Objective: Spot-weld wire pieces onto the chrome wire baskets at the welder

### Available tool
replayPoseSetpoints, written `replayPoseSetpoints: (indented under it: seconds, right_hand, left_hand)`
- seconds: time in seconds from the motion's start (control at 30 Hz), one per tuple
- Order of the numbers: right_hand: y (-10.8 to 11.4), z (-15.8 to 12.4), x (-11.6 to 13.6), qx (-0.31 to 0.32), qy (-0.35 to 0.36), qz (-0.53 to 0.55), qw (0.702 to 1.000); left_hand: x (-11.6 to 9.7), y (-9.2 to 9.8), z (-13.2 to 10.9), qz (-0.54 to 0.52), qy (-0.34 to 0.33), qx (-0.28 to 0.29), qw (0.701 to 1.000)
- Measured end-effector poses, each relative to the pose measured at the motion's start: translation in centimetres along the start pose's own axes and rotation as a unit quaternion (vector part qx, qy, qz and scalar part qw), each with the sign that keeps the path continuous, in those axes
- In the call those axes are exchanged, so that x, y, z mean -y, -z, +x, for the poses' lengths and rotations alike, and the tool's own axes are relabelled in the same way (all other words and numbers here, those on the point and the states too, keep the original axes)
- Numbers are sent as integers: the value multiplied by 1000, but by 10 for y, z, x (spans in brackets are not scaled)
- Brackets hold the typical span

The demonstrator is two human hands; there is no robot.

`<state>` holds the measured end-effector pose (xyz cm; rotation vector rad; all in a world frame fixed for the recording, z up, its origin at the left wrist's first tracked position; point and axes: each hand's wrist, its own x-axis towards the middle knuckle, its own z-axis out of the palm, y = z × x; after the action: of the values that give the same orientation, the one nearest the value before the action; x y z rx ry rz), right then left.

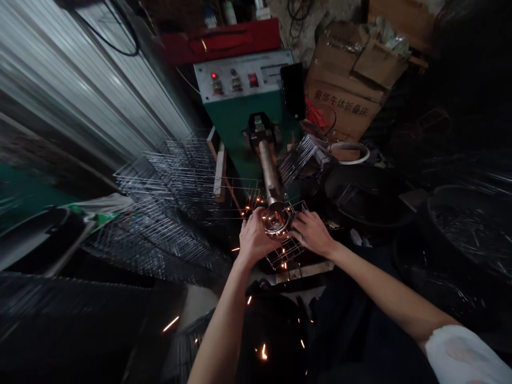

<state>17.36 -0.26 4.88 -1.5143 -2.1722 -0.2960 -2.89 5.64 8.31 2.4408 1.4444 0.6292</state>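
Observation:
Under the tip of a spot welder's thick metal arm (269, 165), a round metal ring (275, 223) sits against a small wire rack (290, 249). My left hand (256, 237) is closed round the left side of the ring, thumb toward me. From the right, my right hand (312, 230) grips the wire rack close to the ring, its fingers bent. Orange sparks fly around both hands and fall below them. The welding contact itself is hidden by glare and the arm.
Behind stands the green machine body (244, 120) with a lit control panel (240, 80) and a dark phone (293, 90). Stacked wire racks (172, 186) crowd the left. On the right are a black basin (368, 194), bundled wire pieces (302, 160) and a cardboard box (340, 80).

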Motion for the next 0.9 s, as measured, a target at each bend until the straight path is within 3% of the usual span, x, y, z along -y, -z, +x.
replayPoseSetpoints:
  seconds: [0.37,0.63,0.77,0.9]
  right_hand:
    - [-4,22,-17,34,-17,2,999]
    - [-6,27,-19,24,-23,10,999]
    - [-5,29,-19,12,-25,72,997]
    - [12,17,-26,-22,-47,158,986]
  left_hand:
    - [19,6,31,-23,2,9,1000]
    - [27,5,38,-18,-17,8,1000]
    - [25,4,42,-24,-35,21,999]
    - [32,12,35,-64,-47,27,997]
